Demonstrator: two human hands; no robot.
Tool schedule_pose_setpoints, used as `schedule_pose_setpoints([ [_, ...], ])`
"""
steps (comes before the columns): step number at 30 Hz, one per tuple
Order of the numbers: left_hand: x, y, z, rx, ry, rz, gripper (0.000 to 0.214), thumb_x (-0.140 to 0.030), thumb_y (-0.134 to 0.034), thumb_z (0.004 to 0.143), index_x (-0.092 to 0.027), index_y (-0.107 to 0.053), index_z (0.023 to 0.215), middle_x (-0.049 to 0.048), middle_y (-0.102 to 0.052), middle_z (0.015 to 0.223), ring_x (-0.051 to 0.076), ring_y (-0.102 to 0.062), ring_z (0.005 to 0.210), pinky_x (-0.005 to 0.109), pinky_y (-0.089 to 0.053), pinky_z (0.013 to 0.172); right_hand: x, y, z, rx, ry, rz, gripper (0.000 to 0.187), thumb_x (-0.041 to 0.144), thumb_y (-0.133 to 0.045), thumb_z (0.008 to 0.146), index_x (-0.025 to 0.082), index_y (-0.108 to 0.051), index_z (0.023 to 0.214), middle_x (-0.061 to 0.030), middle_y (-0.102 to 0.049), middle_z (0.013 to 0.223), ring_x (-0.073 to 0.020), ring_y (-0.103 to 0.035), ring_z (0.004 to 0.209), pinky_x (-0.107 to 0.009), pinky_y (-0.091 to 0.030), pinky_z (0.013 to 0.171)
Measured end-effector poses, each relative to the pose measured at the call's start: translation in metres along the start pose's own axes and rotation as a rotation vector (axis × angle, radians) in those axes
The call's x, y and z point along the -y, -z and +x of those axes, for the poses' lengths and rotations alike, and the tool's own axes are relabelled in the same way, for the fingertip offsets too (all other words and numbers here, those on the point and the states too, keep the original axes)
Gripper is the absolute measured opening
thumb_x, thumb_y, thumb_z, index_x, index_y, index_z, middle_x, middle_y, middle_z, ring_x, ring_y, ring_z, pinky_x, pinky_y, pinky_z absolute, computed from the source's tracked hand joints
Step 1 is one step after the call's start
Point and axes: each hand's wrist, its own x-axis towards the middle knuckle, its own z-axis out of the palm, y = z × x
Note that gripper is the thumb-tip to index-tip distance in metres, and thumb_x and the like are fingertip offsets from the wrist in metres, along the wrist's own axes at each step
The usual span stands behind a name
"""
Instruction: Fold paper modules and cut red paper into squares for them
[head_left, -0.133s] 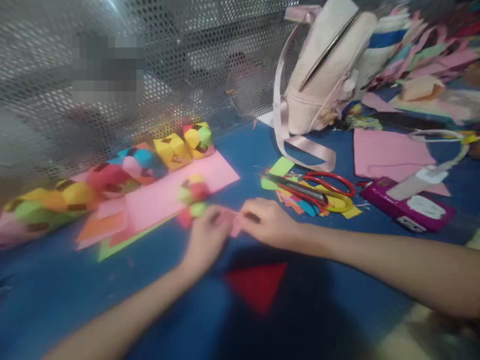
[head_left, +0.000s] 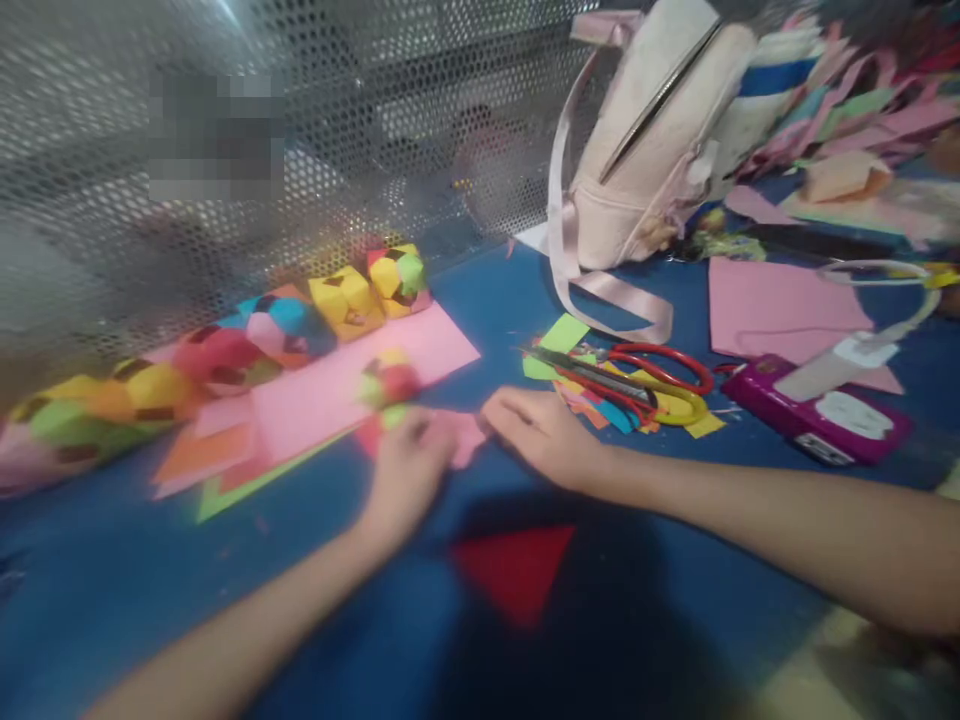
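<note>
My left hand (head_left: 409, 470) pinches a small folded piece of pink paper (head_left: 468, 436), its fingers partly covering it. On the other side, my right hand (head_left: 540, 435) has its fingers curled together, with the tips at the paper's right edge; blur hides the exact contact. Just beyond my left hand sits a small multicoloured paper piece (head_left: 394, 380) with red, green and yellow faces. A red paper triangle (head_left: 516, 572) lies on the blue table (head_left: 345, 620) in front of me, in shadow.
Folded paper balls (head_left: 341, 300) line the perforated metal panel (head_left: 450, 120), beside pink sheets (head_left: 315, 385). To the right are scissors (head_left: 600, 378) on paper scraps, a purple power strip (head_left: 817, 410) with a white plug, a pink sheet (head_left: 780, 300) and a pale backpack (head_left: 645, 150).
My right hand has shifted slightly, its fingers curling in closer, and more of the pink paper shows between the hands. My left hand stays nearly in place.
</note>
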Motion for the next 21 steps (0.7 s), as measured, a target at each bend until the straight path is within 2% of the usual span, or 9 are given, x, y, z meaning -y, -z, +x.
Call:
schedule_pose_setpoints([
  [2,0.001,0.000,0.001,-0.015,0.000,-0.019,0.013,-0.026,-0.057,0.075,-0.018,-0.056,0.066,-0.0034,-0.054,0.061,0.012,-0.049,0.058,0.023,-0.039,0.055,0.000,0.001,0.001,0.004,-0.040,0.007,0.033,0.031,-0.038,0.093,0.020,-0.042,0.062,0.0034,-0.046,0.059,-0.0100,-0.044,0.057,-0.023,-0.034,0.057],
  [4,0.001,-0.001,0.000,-0.031,-0.006,-0.022,0.013,-0.026,-0.058,0.075,-0.018,-0.054,0.065,-0.0036,-0.054,0.061,0.011,-0.049,0.057,0.023,-0.039,0.055,-0.002,-0.002,0.000,0.010,-0.025,-0.032,0.030,0.032,-0.044,0.091,0.020,-0.045,0.064,0.0036,-0.047,0.059,-0.0100,-0.044,0.056,-0.023,-0.033,0.057],
  [7,-0.001,-0.002,-0.001,-0.033,-0.014,-0.005,0.012,-0.025,-0.057,0.075,-0.018,-0.054,0.066,-0.0038,-0.055,0.062,0.011,-0.049,0.056,0.023,-0.039,0.056,-0.007,-0.008,-0.002,-0.036,0.067,-0.146,0.022,0.026,-0.051,0.085,0.019,-0.048,0.064,0.0035,-0.050,0.058,-0.0099,-0.043,0.056,-0.024,-0.031,0.058],
  [10,-0.003,-0.003,-0.002,-0.024,-0.020,0.013,0.011,-0.025,-0.057,0.076,-0.019,-0.053,0.067,-0.0044,-0.054,0.061,0.011,-0.049,0.055,0.023,-0.039,0.056,-0.012,-0.011,-0.004,-0.098,0.154,-0.218,0.024,0.021,-0.049,0.085,0.019,-0.045,0.061,0.0030,-0.050,0.056,-0.0101,-0.042,0.056,-0.024,-0.031,0.059],
  [14,-0.005,-0.004,-0.003,-0.012,-0.029,0.011,0.010,-0.025,-0.057,0.075,-0.019,-0.053,0.068,-0.0047,-0.054,0.060,0.011,-0.048,0.054,0.023,-0.038,0.055,-0.013,-0.011,-0.004,-0.118,0.212,-0.251,0.026,0.020,-0.047,0.086,0.020,-0.043,0.061,0.0026,-0.050,0.055,-0.0103,-0.043,0.055,-0.023,-0.031,0.058],
  [18,-0.006,-0.004,-0.003,-0.011,-0.026,0.036,0.008,-0.023,-0.056,0.073,-0.019,-0.053,0.067,-0.0054,-0.053,0.058,0.010,-0.046,0.052,0.022,-0.037,0.053,-0.012,-0.010,-0.004,-0.109,0.219,-0.288,0.026,0.019,-0.047,0.085,0.020,-0.040,0.060,0.0036,-0.046,0.053,-0.0102,-0.039,0.053,-0.024,-0.029,0.057],
  [21,-0.007,-0.004,-0.003,-0.038,-0.001,0.014,0.010,-0.024,-0.056,0.074,-0.019,-0.053,0.067,-0.0050,-0.053,0.057,0.010,-0.048,0.052,0.022,-0.038,0.053,-0.008,-0.007,-0.004,-0.083,0.171,-0.228,0.025,0.022,-0.047,0.087,0.020,-0.044,0.062,0.0034,-0.049,0.056,-0.0099,-0.042,0.055,-0.023,-0.031,0.058],
])
